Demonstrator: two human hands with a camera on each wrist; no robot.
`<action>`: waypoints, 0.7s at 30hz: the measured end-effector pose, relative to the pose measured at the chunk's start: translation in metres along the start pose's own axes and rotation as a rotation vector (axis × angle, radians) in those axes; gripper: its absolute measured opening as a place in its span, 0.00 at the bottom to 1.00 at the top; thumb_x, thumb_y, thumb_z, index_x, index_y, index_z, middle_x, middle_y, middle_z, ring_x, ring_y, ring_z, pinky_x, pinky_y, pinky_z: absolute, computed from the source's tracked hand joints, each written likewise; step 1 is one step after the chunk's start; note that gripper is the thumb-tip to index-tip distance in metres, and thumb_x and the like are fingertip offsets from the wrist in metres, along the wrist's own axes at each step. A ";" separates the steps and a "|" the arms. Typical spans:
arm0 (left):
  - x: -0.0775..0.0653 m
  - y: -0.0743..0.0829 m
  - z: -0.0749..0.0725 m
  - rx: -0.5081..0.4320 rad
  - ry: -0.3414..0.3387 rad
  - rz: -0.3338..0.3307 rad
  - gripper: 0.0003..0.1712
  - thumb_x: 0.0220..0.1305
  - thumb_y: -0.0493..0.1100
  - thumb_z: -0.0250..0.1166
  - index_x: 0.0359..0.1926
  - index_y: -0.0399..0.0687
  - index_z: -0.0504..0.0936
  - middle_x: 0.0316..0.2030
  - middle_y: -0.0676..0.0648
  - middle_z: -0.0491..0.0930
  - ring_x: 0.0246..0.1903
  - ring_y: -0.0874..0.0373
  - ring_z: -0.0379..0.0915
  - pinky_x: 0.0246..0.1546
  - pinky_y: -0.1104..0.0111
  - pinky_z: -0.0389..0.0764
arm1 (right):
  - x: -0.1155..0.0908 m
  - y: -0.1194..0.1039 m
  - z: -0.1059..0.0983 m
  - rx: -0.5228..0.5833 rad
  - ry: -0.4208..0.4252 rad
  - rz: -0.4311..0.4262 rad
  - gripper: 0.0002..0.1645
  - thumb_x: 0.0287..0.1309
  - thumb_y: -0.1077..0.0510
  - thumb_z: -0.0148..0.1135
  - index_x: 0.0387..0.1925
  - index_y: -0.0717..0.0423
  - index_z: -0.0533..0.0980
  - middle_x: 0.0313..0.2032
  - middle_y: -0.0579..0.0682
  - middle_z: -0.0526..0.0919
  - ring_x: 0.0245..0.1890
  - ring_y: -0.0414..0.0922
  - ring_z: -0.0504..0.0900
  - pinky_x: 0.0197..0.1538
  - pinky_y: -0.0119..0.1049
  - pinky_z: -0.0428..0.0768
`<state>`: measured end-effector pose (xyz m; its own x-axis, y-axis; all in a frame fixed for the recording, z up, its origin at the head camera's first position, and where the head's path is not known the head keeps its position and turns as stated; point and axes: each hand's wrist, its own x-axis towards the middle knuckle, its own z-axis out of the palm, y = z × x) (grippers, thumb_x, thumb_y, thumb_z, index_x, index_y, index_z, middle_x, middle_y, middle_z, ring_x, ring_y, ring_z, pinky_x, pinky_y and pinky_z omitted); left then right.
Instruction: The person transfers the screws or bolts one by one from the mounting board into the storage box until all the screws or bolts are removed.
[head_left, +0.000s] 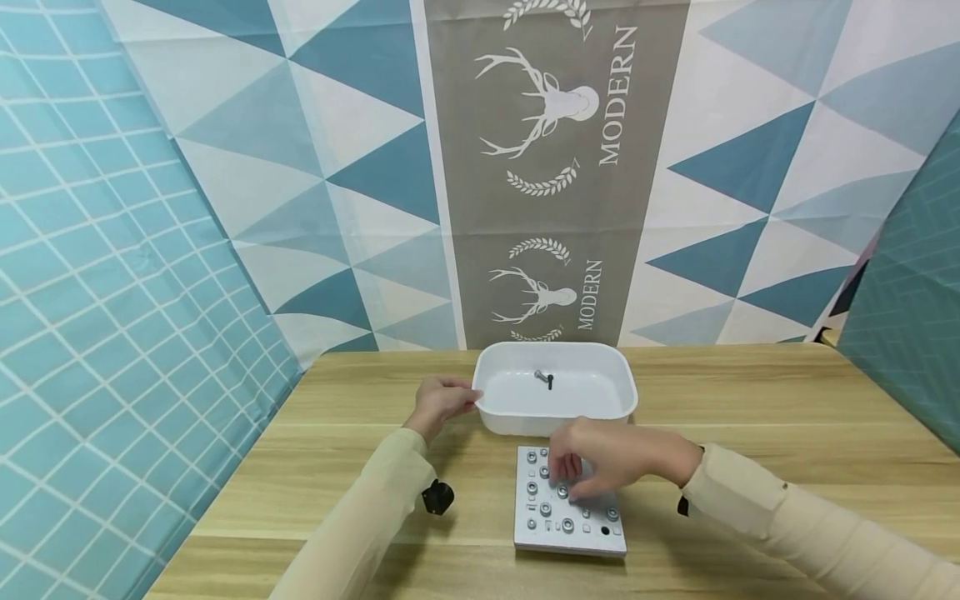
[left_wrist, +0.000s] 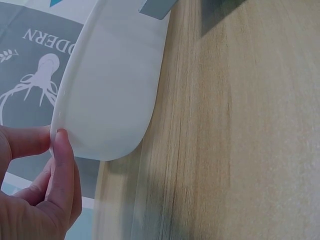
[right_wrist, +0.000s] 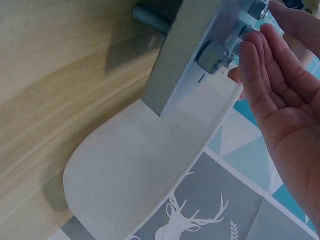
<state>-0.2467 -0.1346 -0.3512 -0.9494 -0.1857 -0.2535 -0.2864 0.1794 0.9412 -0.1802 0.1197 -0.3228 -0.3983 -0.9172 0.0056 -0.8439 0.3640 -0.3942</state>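
My left hand [head_left: 444, 403] pinches the left rim of a white plastic basin [head_left: 555, 425] between thumb and fingers; the left wrist view shows this grip closely. Over a silver metal plate [head_left: 540, 540] studded with several bolts, my right hand [head_left: 611, 454] reaches down. Its thumb and fingers are apart around a bolt [head_left: 562, 492], and no firm hold on it shows. In the right wrist view, the fingers [right_wrist: 252, 65] are beside the bolt heads [right_wrist: 215, 57]. A dark hole [head_left: 605, 531] shows near the plate's front right corner. The hand covers part of the plate.
Inside the basin lie a silver bolt [head_left: 540, 376] and a small black piece [head_left: 551, 382]. The basin stands just behind the plate on a wooden table [head_left: 360, 417]. A patterned cloth [head_left: 360, 167] hangs behind the table. Under the plate, a threaded bolt end [right_wrist: 150, 19] sticks out.
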 end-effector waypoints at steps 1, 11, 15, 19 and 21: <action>0.000 0.000 0.000 -0.003 -0.002 0.004 0.14 0.52 0.32 0.71 0.41 0.30 0.82 0.38 0.37 0.81 0.22 0.63 0.78 0.31 0.74 0.87 | 0.000 -0.001 0.001 -0.007 -0.006 0.009 0.09 0.48 0.60 0.71 0.34 0.50 0.82 0.30 0.40 0.82 0.29 0.27 0.76 0.34 0.19 0.79; -0.001 0.000 0.000 -0.012 -0.010 0.011 0.14 0.53 0.32 0.70 0.41 0.31 0.82 0.37 0.40 0.81 0.22 0.63 0.78 0.31 0.75 0.86 | 0.000 -0.002 0.006 0.016 -0.012 -0.013 0.08 0.49 0.63 0.71 0.32 0.52 0.82 0.29 0.41 0.83 0.27 0.25 0.74 0.32 0.16 0.78; -0.001 0.000 0.000 0.002 -0.005 0.014 0.13 0.53 0.33 0.70 0.41 0.32 0.82 0.37 0.40 0.81 0.23 0.63 0.78 0.33 0.73 0.87 | 0.001 -0.002 0.007 0.013 -0.010 -0.012 0.07 0.49 0.63 0.70 0.32 0.52 0.81 0.29 0.41 0.82 0.27 0.24 0.73 0.32 0.16 0.78; -0.001 -0.002 -0.001 0.010 -0.003 0.012 0.13 0.53 0.33 0.71 0.41 0.32 0.82 0.38 0.39 0.81 0.23 0.62 0.78 0.33 0.73 0.87 | 0.001 -0.001 0.009 0.019 -0.008 0.001 0.07 0.50 0.63 0.70 0.31 0.51 0.81 0.28 0.40 0.82 0.27 0.23 0.72 0.32 0.16 0.78; -0.001 -0.003 -0.001 0.007 -0.006 0.013 0.13 0.53 0.33 0.71 0.41 0.32 0.82 0.38 0.39 0.81 0.23 0.62 0.78 0.32 0.73 0.87 | 0.000 -0.002 0.010 0.025 -0.006 0.007 0.07 0.50 0.63 0.70 0.31 0.51 0.80 0.28 0.40 0.81 0.27 0.23 0.72 0.32 0.17 0.78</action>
<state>-0.2452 -0.1361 -0.3537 -0.9538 -0.1773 -0.2424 -0.2747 0.1888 0.9428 -0.1754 0.1171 -0.3312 -0.4016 -0.9158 -0.0024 -0.8319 0.3659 -0.4173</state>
